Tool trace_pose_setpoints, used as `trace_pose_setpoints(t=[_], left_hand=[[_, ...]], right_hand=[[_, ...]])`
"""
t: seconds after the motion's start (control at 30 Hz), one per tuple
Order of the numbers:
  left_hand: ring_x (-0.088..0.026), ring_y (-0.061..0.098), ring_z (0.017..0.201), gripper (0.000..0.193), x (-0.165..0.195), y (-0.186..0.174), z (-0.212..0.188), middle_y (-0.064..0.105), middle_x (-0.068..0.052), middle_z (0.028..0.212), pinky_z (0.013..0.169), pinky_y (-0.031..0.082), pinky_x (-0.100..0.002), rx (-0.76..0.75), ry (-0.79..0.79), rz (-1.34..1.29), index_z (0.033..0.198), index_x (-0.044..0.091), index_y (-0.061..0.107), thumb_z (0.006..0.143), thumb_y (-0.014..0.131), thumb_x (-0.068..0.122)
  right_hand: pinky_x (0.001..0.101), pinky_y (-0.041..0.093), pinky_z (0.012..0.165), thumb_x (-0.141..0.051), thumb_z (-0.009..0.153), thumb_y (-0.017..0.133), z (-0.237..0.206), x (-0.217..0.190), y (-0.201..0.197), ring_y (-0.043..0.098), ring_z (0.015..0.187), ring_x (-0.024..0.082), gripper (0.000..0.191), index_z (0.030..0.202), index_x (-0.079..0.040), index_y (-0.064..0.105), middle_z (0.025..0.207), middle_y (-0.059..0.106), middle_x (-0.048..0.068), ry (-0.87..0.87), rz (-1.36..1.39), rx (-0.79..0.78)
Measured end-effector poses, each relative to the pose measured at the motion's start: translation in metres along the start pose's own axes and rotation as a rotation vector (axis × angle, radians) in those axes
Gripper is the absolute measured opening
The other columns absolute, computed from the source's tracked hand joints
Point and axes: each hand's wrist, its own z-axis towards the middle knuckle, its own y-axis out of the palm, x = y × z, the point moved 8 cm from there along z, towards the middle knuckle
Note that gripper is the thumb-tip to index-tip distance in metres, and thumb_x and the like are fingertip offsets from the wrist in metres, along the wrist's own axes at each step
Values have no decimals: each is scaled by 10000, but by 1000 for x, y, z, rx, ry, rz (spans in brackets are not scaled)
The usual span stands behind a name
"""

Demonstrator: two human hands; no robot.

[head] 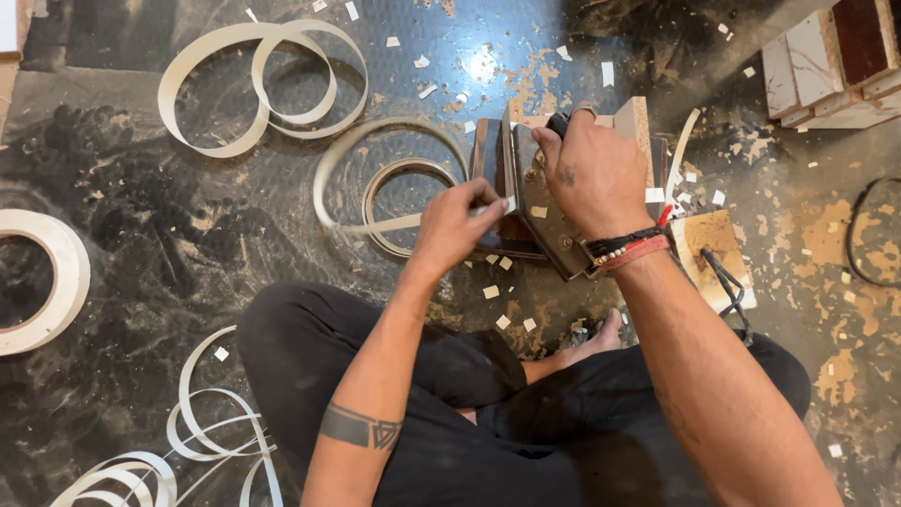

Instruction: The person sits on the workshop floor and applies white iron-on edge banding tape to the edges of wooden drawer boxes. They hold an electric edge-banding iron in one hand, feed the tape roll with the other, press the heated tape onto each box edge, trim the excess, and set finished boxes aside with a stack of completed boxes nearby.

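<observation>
I see the wood panel (488,178) standing on edge at centre, long axis running twelve to six; open floor lies at nine. My right hand (591,174) is clenched around the iron (544,211), my left hand (460,221) pinching the white edge strip (375,225) that trails toward nine

Tape coils (263,84) lie left of the iron (544,221); boards (831,61) far right.
</observation>
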Motion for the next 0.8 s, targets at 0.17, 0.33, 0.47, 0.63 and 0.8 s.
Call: trace_pose_setpoints(t=[0.17, 0.33, 0.47, 0.63, 0.8], left_hand=[[-260, 715, 677, 276, -3, 11, -13, 746, -75, 722, 652, 516, -407, -173, 57, 216, 866, 125, 786, 843, 729, 394], [-242, 713, 682, 293, -12, 8, -12, 760, -60, 765, 683, 527, -403, -67, 9, 276, 910, 160, 804, 951, 668, 417], [-206, 745, 731, 225, -21, -14, -9, 776, -21, 904, 677, 556, -386, 182, -56, 284, 1039, 168, 760, 1017, 608, 331], [-220, 742, 873, 206, -9, -17, -16, 775, -32, 1061, 739, 558, -382, 328, 151, 239, 1139, 137, 720, 988, 635, 250], [-211, 749, 881, 212, -10, -9, -13, 762, -32, 1082, 780, 570, -374, 250, 153, 173, 1189, 135, 695, 1002, 624, 207]], right_hand=[[560, 521, 562, -491, 1071, 557, 1, 2, 1, 678, 646, 465, 544, 1008, 47, 608, 701, 682, 244, 25, 21, -39], [569, 520, 578, -487, 1064, 560, 2, 5, 4, 677, 663, 475, 541, 1000, 49, 600, 708, 682, 258, 32, 60, -83], [581, 521, 640, -472, 1060, 568, 3, 7, 5, 670, 707, 503, 533, 993, 55, 593, 746, 683, 288, 19, 127, -102], [588, 520, 688, -466, 1053, 570, 5, 11, 8, 665, 739, 519, 530, 988, 59, 586, 791, 682, 317, 17, 134, -153], [555, 562, 619, -496, 1061, 504, 3, 33, 15, 708, 691, 458, 549, 1054, 50, 554, 804, 708, 267, 147, 154, -307]])
